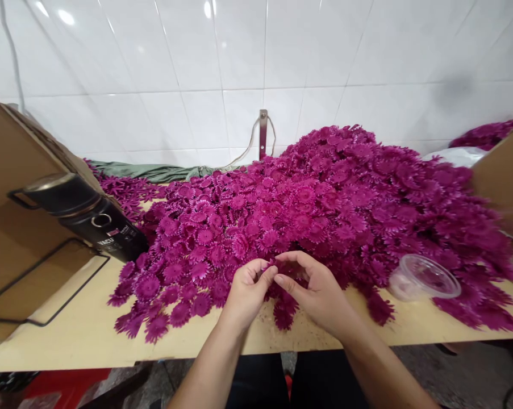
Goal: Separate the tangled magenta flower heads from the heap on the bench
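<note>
A big heap of magenta artificial flower heads covers the wooden table. Both of my hands meet at the near edge of the heap. My left hand has its fingers curled, thumb and forefinger pinched on a magenta flower head. My right hand is curled too, its fingertips pressed on the same flower head from the right. More loose flower heads lie under and around both hands.
A black flask lies tilted on the left, against a brown cardboard box with a black wire frame. A clear plastic cup rests on its side at the right. Another cardboard piece stands far right. White tiled wall behind.
</note>
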`<state>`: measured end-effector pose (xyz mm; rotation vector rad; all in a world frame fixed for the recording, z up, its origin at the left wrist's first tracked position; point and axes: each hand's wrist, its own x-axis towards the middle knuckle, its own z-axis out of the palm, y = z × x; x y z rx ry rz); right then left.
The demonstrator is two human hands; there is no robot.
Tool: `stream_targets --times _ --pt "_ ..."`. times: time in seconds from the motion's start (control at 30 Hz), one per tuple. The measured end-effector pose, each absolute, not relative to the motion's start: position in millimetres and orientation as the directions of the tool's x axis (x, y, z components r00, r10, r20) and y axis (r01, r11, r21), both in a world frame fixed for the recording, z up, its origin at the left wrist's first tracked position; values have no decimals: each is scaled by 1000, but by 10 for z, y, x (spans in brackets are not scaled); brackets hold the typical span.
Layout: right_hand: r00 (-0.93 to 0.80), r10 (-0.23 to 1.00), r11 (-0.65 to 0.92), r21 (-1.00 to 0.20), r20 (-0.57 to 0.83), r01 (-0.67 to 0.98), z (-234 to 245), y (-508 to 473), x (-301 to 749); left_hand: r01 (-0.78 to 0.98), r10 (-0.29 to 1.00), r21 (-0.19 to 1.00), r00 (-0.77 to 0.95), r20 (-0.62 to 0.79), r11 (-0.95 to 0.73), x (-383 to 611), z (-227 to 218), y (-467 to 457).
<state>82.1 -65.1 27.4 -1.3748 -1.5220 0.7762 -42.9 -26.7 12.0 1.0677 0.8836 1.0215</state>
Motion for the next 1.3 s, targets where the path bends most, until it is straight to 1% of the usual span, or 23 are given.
stream_targets --times 0.1,0.2,0.27,0.37,0.5,0.57,0.63,0.73,0.83,0.97,1.03,1.1,1.2,1.3 --pt "65 978 157 -906 198 393 245 -636 788 -147 955 981 287 -82 128 -435 113 -254" --pt "61 981 150 -918 185 368 245 -600 783 -122 946 982 308 -99 143 -439 121 -222" --pt "19 990 127 -948 138 293 256 -569 785 -112 940 981 321 -114 157 -444 120 -198" --pt "-63 996 73 -985 64 156 268 -524 777 -106 952 984 285 -108 143 -456 95 -169" --pt "-85 996 15 -997 8 81 250 -486 731 -182 961 977 269 -60 112 -480 39 -160" --pt "-72 997 26 -996 20 83 241 -481 708 -191 958 978 286 -31 89 -495 22 -160" --pt "-37 997 68 -992 65 105 253 -482 695 -174 958 983 286 -7 59 -509 22 -161" --pt "26 992 116 -986 120 123 303 -479 692 -133 967 991 252 23 11 -520 55 -172" --pt "67 989 126 -986 134 108 345 -466 678 -104 976 994 213 51 -29 -512 101 -200" --pt "117 986 111 -989 122 102 364 -454 645 -107 987 993 148 66 -50 -504 142 -233" --pt "98 988 105 -986 118 126 383 -459 649 -118 991 992 116 67 -53 -521 151 -237" --pt "32 993 103 -980 110 169 405 -468 669 -132 992 989 103 75 -62 -553 156 -235" --pt "-70 995 79 -970 64 232 405 -473 697 -117 984 989 140 106 -90 -612 162 -238" --pt "-45 998 48 -961 37 273 351 -460 689 -93 973 990 195 120 -104 -663 169 -260"
